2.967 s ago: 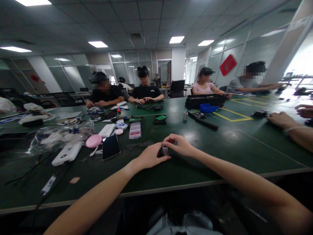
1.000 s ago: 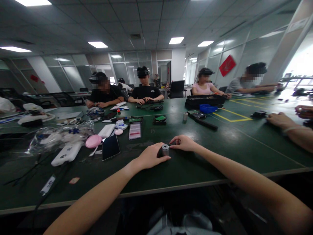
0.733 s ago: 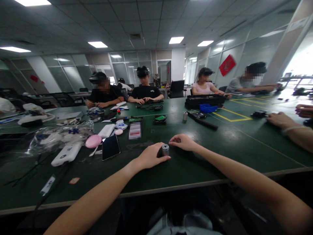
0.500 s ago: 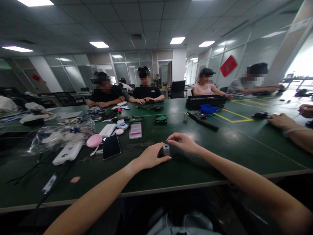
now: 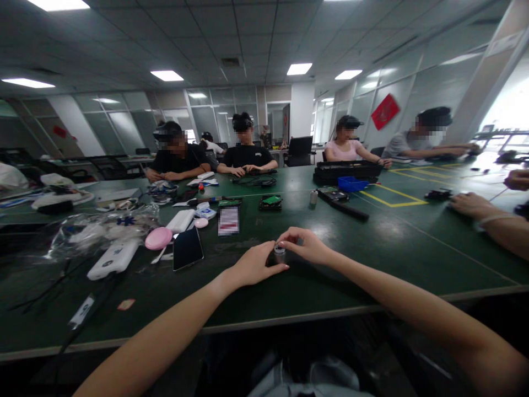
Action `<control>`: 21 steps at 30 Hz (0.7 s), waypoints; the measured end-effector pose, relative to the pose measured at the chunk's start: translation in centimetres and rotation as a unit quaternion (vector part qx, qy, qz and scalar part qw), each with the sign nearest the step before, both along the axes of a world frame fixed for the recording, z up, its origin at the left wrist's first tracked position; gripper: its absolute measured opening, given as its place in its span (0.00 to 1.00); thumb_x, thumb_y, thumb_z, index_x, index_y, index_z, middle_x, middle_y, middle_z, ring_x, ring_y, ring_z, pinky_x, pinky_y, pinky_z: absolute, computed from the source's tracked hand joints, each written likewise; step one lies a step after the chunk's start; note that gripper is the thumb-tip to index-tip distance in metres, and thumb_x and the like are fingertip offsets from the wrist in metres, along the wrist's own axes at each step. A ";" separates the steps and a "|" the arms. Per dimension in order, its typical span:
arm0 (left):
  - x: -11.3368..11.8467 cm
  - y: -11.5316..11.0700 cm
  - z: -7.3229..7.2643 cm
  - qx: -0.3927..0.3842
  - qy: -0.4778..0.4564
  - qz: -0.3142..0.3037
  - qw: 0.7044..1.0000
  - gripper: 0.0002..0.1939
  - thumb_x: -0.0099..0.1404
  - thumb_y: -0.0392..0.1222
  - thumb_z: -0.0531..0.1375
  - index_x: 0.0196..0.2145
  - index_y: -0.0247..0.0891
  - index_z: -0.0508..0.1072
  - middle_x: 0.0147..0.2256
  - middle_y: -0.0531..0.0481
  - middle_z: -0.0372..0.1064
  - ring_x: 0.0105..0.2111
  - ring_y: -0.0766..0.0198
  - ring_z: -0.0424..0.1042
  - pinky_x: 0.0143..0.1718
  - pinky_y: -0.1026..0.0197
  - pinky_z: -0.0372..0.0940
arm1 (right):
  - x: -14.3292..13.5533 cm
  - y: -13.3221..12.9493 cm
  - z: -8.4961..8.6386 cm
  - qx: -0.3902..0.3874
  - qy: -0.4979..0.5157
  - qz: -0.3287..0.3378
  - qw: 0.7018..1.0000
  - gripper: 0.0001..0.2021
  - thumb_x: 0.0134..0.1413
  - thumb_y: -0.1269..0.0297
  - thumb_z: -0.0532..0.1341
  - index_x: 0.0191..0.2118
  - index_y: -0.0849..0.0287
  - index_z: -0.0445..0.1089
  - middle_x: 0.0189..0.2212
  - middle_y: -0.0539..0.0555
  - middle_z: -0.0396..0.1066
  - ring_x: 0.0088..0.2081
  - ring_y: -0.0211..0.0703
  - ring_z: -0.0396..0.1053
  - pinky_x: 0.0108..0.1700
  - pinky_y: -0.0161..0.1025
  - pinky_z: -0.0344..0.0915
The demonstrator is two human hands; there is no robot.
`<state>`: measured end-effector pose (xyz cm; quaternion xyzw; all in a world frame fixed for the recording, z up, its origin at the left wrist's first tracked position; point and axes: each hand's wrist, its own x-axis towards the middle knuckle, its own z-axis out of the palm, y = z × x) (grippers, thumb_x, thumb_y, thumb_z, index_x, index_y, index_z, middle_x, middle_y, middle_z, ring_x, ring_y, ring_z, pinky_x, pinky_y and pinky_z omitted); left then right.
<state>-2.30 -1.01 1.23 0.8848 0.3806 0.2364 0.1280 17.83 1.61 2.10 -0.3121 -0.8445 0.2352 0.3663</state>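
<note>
A small silver electric motor [image 5: 280, 256], a short metal cylinder with openings in its top face, stands upright on the green table. My left hand [image 5: 254, 266] is closed around it from the left, thumb in front and fingers behind. From the right, my right hand [image 5: 303, 244] reaches over the motor's top, thumb and index finger pinched at the upper rim. Whatever lies between those fingertips is too small to make out.
Left of my hands lie a black phone [image 5: 188, 249], a pink round case [image 5: 158, 239] and a white device [image 5: 114, 259]. Farther back are a circuit board [image 5: 270, 202], another metal cylinder [image 5: 313, 197] and a blue tray [image 5: 352, 183]. A co-worker's hand [image 5: 471, 205] rests at right.
My right hand has moved slightly left and down, bringing its pinched fingertips onto the motor's top. My left hand keeps its hold, and the motor stays in place.
</note>
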 end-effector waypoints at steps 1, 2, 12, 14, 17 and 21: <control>0.0 0.0 0.0 0.000 -0.001 -0.001 1.000 0.23 0.60 0.55 0.59 0.46 0.37 0.67 0.41 0.46 0.70 0.39 0.55 0.70 0.38 0.59 0.63 | 0.0 0.0 0.0 0.003 -0.002 0.001 1.000 0.14 0.57 0.56 0.58 0.39 0.61 0.73 0.29 0.52 0.68 0.30 0.37 0.64 0.32 0.34 0.61; 0.0 -0.1 0.0 0.000 -0.002 -0.002 1.000 0.23 0.60 0.55 0.59 0.46 0.37 0.67 0.41 0.46 0.70 0.39 0.55 0.70 0.38 0.59 0.63 | 0.0 -0.1 0.1 0.005 -0.005 0.001 1.000 0.13 0.57 0.56 0.58 0.38 0.61 0.73 0.29 0.52 0.68 0.30 0.37 0.64 0.32 0.34 0.61; 0.1 -0.3 0.2 -0.003 -0.003 0.005 1.000 0.21 0.60 0.55 0.60 0.44 0.36 0.68 0.39 0.46 0.70 0.38 0.56 0.70 0.37 0.59 0.63 | -0.2 -0.4 0.1 0.014 0.018 -0.008 1.000 0.12 0.58 0.58 0.57 0.38 0.62 0.72 0.32 0.54 0.71 0.32 0.38 0.66 0.34 0.35 0.62; 0.1 -0.3 0.3 -0.008 -0.005 0.008 1.000 0.21 0.59 0.55 0.60 0.44 0.36 0.68 0.39 0.46 0.70 0.38 0.55 0.70 0.37 0.59 0.63 | -0.2 -0.3 0.0 0.012 0.030 -0.016 0.999 0.13 0.58 0.58 0.57 0.38 0.62 0.72 0.32 0.54 0.71 0.32 0.38 0.66 0.35 0.36 0.63; 0.2 -0.4 0.4 -0.016 -0.006 0.010 1.000 0.21 0.60 0.54 0.60 0.44 0.36 0.68 0.39 0.46 0.70 0.38 0.55 0.70 0.37 0.59 0.63 | -0.3 -0.3 0.0 0.005 0.039 -0.017 0.999 0.13 0.58 0.57 0.57 0.38 0.62 0.71 0.32 0.54 0.71 0.32 0.38 0.66 0.35 0.36 0.63; 0.1 -0.3 0.3 -0.012 -0.012 0.000 1.000 0.21 0.60 0.53 0.60 0.45 0.37 0.67 0.40 0.47 0.70 0.38 0.56 0.70 0.37 0.59 0.63 | -0.2 -0.5 0.1 -0.012 0.011 0.008 1.000 0.12 0.58 0.58 0.57 0.38 0.62 0.72 0.33 0.54 0.71 0.33 0.38 0.66 0.35 0.36 0.62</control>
